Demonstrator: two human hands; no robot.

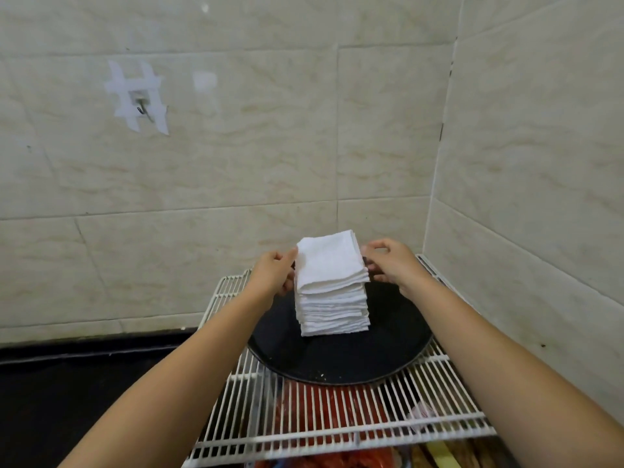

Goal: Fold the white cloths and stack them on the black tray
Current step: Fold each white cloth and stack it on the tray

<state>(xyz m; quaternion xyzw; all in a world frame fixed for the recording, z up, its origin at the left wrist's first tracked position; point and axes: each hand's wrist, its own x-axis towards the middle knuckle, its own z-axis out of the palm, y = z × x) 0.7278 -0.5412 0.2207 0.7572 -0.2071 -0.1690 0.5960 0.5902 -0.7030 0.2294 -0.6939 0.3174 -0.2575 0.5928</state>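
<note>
Both hands, left hand and right hand, pinch top of folded cloth stack (frame centre) on black tray.

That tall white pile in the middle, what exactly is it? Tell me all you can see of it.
It is a stack of folded white cloths, many thin layers with a soft, towel-like texture. The edges are roughly lined up, slightly ragged, and the top few layers tilt a little. It stands on a round black tray that rests on a white wire rack. The left hand and right hand touch its upper sides.
</note>
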